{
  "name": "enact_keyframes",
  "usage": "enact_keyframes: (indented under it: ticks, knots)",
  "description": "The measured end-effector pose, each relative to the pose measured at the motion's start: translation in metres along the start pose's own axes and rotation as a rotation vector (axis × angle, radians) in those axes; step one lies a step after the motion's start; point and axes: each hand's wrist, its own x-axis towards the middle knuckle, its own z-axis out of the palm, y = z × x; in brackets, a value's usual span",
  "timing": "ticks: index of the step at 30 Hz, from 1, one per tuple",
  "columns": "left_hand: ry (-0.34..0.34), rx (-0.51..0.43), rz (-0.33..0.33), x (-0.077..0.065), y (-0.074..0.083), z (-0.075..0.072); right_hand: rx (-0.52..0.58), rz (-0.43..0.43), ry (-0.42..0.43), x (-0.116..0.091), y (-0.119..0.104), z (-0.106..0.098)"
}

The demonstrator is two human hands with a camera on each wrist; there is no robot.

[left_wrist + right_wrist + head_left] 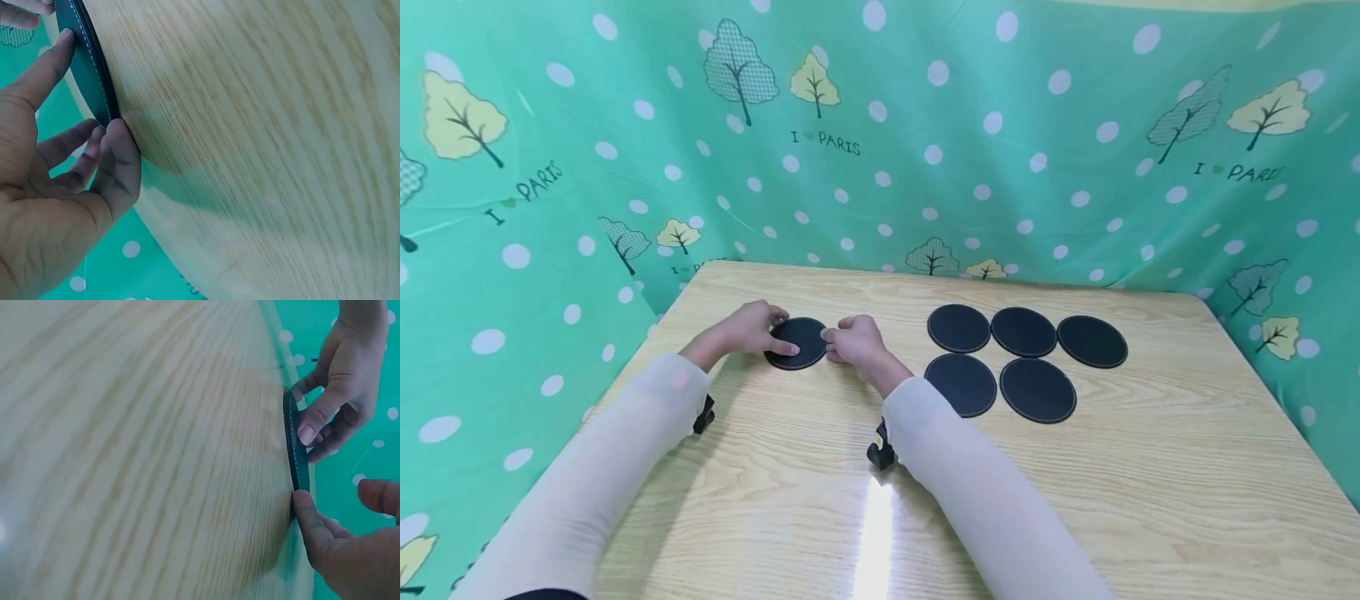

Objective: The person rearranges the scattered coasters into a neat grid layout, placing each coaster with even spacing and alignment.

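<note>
A round black coaster (806,337) with a stitched rim lies flat at the back left of the wooden table. Its side shows a layered dark edge in the left wrist view. My left hand (751,327) holds it from the left, thumb on the top face and curled fingers at the rim (111,106). On the opposite side, my right hand (854,340) touches the rim with its fingertips. In the right wrist view, the right index fingertip (302,497) meets the edge while the right thumb (379,496) stands apart from it.
To the right lie more black coasters: three in a back row (1024,332) and two in front (1038,390), almost edge to edge. The wooden table (1150,483) ends at a green printed curtain (985,167) behind and at both sides.
</note>
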Motion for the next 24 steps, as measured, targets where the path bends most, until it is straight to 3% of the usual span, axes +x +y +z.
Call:
enact_keyframes:
  ticks: [6,12,15,21,24]
  knots:
    - [0.020,-0.013,-0.057,-0.002,0.002,0.001,0.106,0.028,-0.035,0.005,0.004,-0.005]
    - [0.063,-0.131,-0.159,-0.004,0.003,0.000,0.162,0.041,-0.071,0.007,0.005,-0.008]
    - [0.071,-0.216,-0.208,-0.005,0.003,-0.001,0.171,0.044,-0.095,0.007,0.005,-0.009]
    - [0.044,-0.503,-0.305,-0.007,0.004,-0.002,0.143,0.039,-0.157,0.006,0.004,-0.012]
    - [0.026,-0.586,-0.333,-0.009,0.007,-0.004,0.132,0.034,-0.189,0.006,0.004,-0.013]
